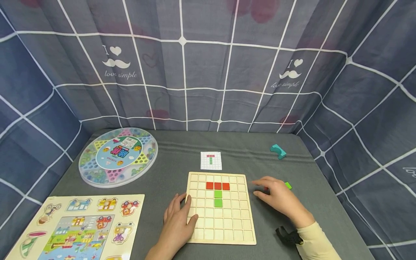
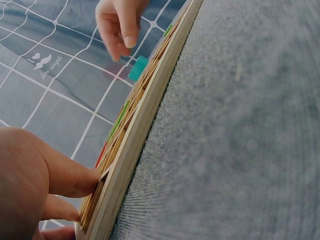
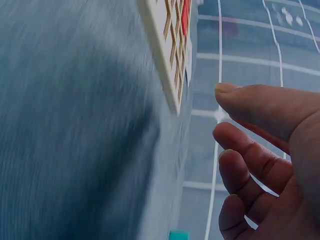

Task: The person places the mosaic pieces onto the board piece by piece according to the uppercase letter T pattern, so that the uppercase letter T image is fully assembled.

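Observation:
A wooden grid board (image 1: 201, 231) lies on the grey table, with three red square tiles (image 1: 218, 186) in a row and two green tiles (image 1: 218, 198) below the middle one. My left hand (image 1: 177, 220) rests on the board's left edge; in the left wrist view its fingertips (image 2: 85, 182) touch the rim. To the right of the board hovers my right hand (image 1: 276, 195), fingers loosely bent, thumb and fingertips apart in the right wrist view. A loose green tile (image 1: 288, 185) lies just beyond it. Something small and red (image 1: 266, 188) shows by its fingers, mostly hidden.
Behind the board lies a white pattern card (image 1: 211, 167) with a red and green T. A teal arch block (image 1: 278, 151) sits at back right. On the left are a round Chinese checkers set (image 1: 152, 159) and a picture puzzle board (image 1: 136, 213). Curtains surround the table.

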Available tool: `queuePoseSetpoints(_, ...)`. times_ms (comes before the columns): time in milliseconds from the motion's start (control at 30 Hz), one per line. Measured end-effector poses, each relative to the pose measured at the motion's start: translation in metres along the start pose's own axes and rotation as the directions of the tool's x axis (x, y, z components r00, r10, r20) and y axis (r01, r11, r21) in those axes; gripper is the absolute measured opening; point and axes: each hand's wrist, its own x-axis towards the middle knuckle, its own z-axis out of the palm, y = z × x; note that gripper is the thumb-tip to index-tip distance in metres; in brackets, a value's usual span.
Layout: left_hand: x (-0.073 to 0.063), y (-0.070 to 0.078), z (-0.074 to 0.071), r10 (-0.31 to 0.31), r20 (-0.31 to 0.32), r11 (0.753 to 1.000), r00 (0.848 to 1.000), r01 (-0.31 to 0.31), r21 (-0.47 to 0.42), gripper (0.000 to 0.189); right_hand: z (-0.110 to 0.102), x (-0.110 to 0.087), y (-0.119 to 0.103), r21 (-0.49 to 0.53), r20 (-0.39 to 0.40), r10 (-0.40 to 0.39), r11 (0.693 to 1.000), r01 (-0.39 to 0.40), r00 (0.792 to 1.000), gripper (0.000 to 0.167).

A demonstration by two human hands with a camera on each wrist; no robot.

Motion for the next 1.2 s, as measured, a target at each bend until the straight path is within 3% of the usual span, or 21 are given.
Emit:
queuePoseSetpoints(300,0.000,-0.002,0.000,-0.002,0.003,1.000,1.000,0.002,0.006,0.060,-0.018,-0.019,0.027,-0.058,-0.057,0.099,0.993,-0.102,0.993,0.035)
queuePoseSetpoints(600,0.000,-0.001,0.000,-0.005,0.009,1.000,1.000,0.005,0.007,0.060,-0.032,-0.034,0.052,-0.077,-0.052,0.205,0.975,-0.208,0.977,0.035)
queuePoseSetpoints(1200,0.000,-0.001,0.001,0.004,0.003,1.000,1.000,-0.004,0.001,0.061,-0.032,-0.046,0.082,-0.086,-0.057,0.277,0.956,-0.282,0.959,0.037)
